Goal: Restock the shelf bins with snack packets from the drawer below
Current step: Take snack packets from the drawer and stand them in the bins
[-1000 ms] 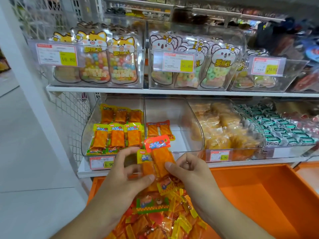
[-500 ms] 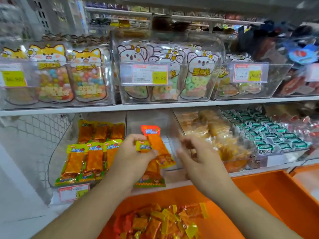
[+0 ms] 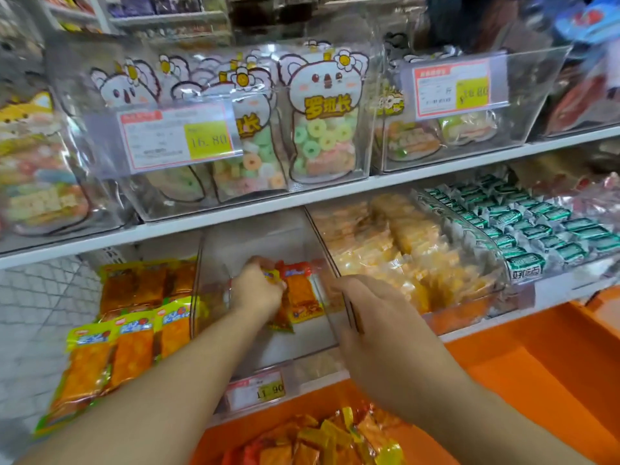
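Note:
My left hand [image 3: 256, 290] is inside the clear middle bin [image 3: 322, 239] on the lower shelf, gripping orange snack packets [image 3: 300, 297] with red and yellow tops, low over the bin floor. My right hand [image 3: 379, 327] hovers at the bin's front right wall, fingers loosely curled and holding nothing. Below, the orange drawer [image 3: 536, 380] holds a heap of loose orange, red and yellow packets [image 3: 322, 441]. The bin to the left holds rows of yellow-topped orange packets [image 3: 134, 330].
To the right stand bins of pale yellow snacks [image 3: 402, 256] and green-wrapped candies [image 3: 536, 226]. The upper shelf carries clear bins of koala-shaped candy bags [image 3: 322, 119] with price tags. A white shelf edge [image 3: 335, 193] overhangs the lower bins. A price tag [image 3: 258, 391] fronts the middle bin.
My left hand has carried the packets from in front of the shelf forward and down into the middle bin. My right hand let go of them and drew back to the bin's front edge.

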Tool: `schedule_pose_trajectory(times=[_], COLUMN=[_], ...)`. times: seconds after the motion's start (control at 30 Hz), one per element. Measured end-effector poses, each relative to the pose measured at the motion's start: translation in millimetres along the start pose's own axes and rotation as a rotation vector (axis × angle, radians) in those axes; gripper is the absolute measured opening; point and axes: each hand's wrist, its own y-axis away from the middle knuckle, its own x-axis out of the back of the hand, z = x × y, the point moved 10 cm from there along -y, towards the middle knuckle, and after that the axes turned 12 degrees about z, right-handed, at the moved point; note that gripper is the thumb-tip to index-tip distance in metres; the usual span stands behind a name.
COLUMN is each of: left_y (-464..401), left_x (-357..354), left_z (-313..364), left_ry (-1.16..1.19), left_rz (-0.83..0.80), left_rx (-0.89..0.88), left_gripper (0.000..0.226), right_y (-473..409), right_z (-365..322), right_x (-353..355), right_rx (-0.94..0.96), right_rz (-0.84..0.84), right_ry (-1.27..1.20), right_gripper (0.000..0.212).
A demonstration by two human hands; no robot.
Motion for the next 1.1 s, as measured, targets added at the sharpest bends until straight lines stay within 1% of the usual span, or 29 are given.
schedule_pose_trajectory(times=[0.07,0.13,0.17,0.27,0.3,0.33,0.4,0.47,0.5,0.63,0.77,0.83,0.93,1.03,1.1], left_y=[4,11,14,26,29,31,32,29,26,17,15,14,14,18,28], left_x=[-1,-3,-6,-23,-27,-32,-38,-38,-38,-43,-49,-48,-40,-20,-4], left_z=[5,13,18,27,27,25,26,32,34,31,24,22,23,33,42], left_ry=[-0.094,-0.202,-0.267,-0.458,-0.486,-0.511,-0.577,-0.606,-0.620,-0.633,-0.662,-0.653,-0.541,-0.308,-0.113], left_rz=[-0.018,-0.085,-0.131,-0.282,-0.326,-0.356,-0.358,-0.304,-0.277,-0.263,-0.296,-0.301,-0.284,-0.220,-0.220], left_rx=[-0.079,-0.167,-0.225,-0.428,-0.448,-0.462,-0.515,-0.541,-0.541,-0.515,-0.509,-0.488,-0.422,-0.352,-0.320], left_gripper=[0.019,0.016,0.021,0.054,0.058,0.056,0.039,0.020,0.016,0.026,0.028,0.033,0.041,0.047,0.046], right_y=[-1,-1,0,1,2,2,2,1,0,1,1,1,1,1,2], right_z=[-1,-2,-2,-2,-2,-2,-2,-3,-3,-2,-3,-4,-5,-4,-5], right_x=[2,5,6,8,8,8,7,7,7,5,5,5,5,6,6], right_rx=[-0.001,-0.006,-0.010,-0.015,-0.016,-0.014,-0.002,0.005,0.007,0.006,0.012,0.010,0.001,-0.014,-0.026], right_rz=[-0.007,-0.010,-0.014,-0.024,-0.026,-0.025,-0.023,-0.019,-0.019,-0.027,-0.027,-0.033,-0.037,-0.046,-0.056], right_ry=[0.005,-0.002,-0.005,-0.015,-0.017,-0.014,-0.003,0.000,-0.001,0.000,0.005,0.006,0.001,-0.005,-0.007], right_gripper=[0.052,0.052,0.052,0.050,0.050,0.050,0.049,0.049,0.049,0.052,0.054,0.055,0.055,0.056,0.053])
